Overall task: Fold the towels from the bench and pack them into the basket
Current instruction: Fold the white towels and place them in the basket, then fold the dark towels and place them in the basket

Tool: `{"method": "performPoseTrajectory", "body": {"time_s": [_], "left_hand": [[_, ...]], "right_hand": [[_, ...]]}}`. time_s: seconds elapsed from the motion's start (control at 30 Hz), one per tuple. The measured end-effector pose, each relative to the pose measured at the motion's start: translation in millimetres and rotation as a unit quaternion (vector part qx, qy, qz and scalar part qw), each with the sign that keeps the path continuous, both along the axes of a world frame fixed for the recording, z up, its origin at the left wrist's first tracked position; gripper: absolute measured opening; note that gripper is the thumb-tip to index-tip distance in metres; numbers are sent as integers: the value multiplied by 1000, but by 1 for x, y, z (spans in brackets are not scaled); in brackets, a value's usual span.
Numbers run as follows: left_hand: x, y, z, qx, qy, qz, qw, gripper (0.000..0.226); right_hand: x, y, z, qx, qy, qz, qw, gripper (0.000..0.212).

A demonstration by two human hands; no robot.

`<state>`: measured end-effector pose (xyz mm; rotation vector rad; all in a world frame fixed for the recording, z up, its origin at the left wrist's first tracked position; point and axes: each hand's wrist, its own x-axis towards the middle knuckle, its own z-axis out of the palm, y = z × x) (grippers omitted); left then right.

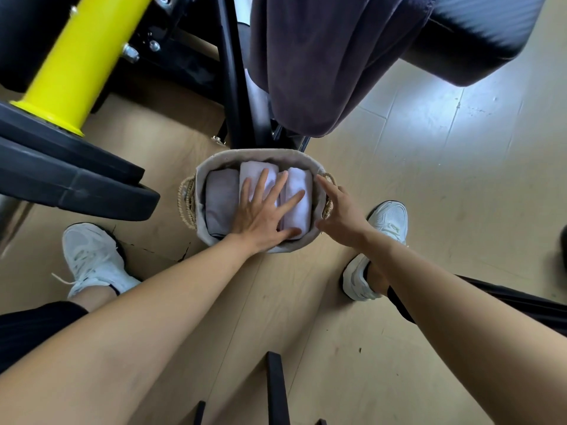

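Pale wooden floor below a gym bench (478, 41) holds the basket (264, 153), packed with a grey towel (221, 200) and two white towels (297, 207). The left hand (264, 210) presses flat on the white ones, fingers spread. The right hand (339, 210) touches the right rim, fingers loosely extended and gripping nothing.

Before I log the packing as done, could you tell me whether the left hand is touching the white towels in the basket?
Touching. The head view shows the left hand lying flat, fingers spread, on the two white towels in the basket.
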<state>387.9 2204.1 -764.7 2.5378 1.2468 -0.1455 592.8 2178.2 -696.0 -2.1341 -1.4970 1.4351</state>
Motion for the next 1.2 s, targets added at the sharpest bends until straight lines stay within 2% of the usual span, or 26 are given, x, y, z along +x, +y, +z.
{"method": "performPoseTrajectory", "body": {"time_s": [0.07, 0.23, 0.53, 0.67, 0.8, 0.93, 1.07, 1.2], "left_hand": [[-1, 1, -5, -25, 22, 7, 999, 90], [-12, 4, -18, -2, 61, 8, 998, 96], [-4, 13, -5, -32, 59, 54, 996, 94], [1, 17, 2, -10, 74, 32, 997, 92], [0, 20, 5, -30, 83, 48, 995, 93], [2, 29, 14, -50, 83, 54, 994, 91], [8, 33, 26, -82, 102, 60, 989, 92], [7, 34, 38, -172, 86, 51, 980, 92]], "right_hand": [[0, 0, 0, 2, -3, 2, 1000, 96], [-1, 2, -3, 4, -13, 8, 1000, 96], [1, 3, 2, -7, -26, 31, 999, 93], [0, 4, 11, -17, -37, 47, 998, 90], [-1, -2, 27, -23, -33, 51, 998, 88], [6, -8, 57, -37, -27, 86, 995, 86], [11, -2, 110, -37, -61, 156, 985, 80], [13, 6, 176, -2, -95, 191, 977, 66]]}}
